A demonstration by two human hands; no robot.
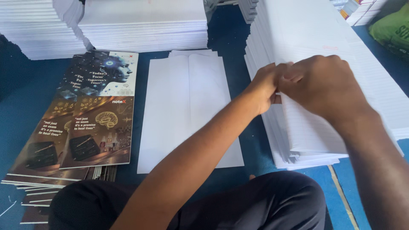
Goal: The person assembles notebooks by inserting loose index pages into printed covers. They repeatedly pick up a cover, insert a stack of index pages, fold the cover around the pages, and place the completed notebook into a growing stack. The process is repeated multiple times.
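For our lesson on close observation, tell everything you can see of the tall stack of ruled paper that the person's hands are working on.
The stack of ruled paper is white, with faint lines visible on its sheets. It is tall, made of many thin loose sheets whose near edges are slightly uneven. It rests on the blue floor covering, to the right of a flat white sheet pile. The left hand and the right hand meet at its left edge, pinching some sheets there.

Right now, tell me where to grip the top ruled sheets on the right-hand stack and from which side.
Judging by pose, pinch the top ruled sheets at their left edge, coming from the left, where both the left hand and right hand already meet. That edge overhangs the ruled paper stack slightly, with bare blue floor beside it.
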